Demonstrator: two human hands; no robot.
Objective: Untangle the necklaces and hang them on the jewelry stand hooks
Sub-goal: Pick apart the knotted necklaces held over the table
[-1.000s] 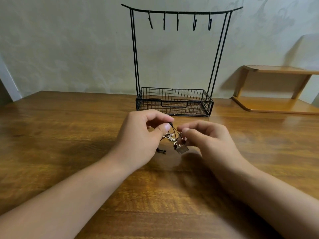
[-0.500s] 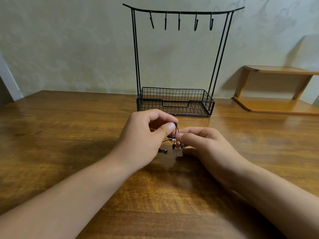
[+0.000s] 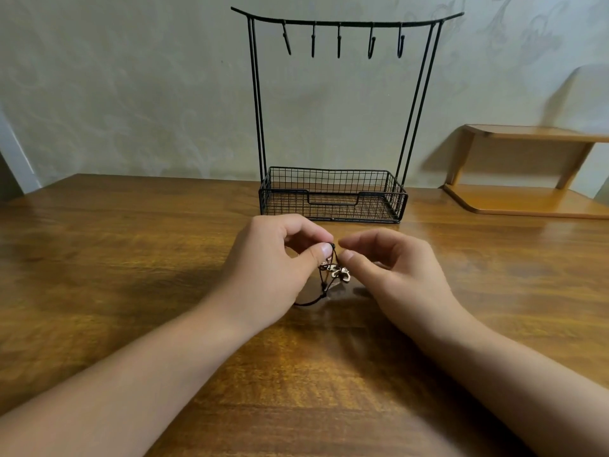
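A small tangle of necklaces (image 3: 338, 271), black cords with metal pendants, hangs just above the wooden table (image 3: 131, 258). My left hand (image 3: 273, 268) pinches the top of a black cord between thumb and forefinger. A loop of cord trails down onto the table under that hand. My right hand (image 3: 395, 275) is right beside the tangle. Its thumb and forefinger are slightly apart and next to the cord, and I see nothing gripped between them. Behind the hands stands the black wire jewelry stand (image 3: 333, 192). Several bare hooks (image 3: 338, 41) hang from its top bar.
The stand's base is a wire basket with nothing in it, set close to the wall. A low wooden shelf (image 3: 527, 199) sits on the table at the back right. Bare tabletop lies left and right of my hands.
My right hand has let go of the pendant and cord and opened a little. The left hand has lifted the cord slightly, so the tangle now dangles from it alone.
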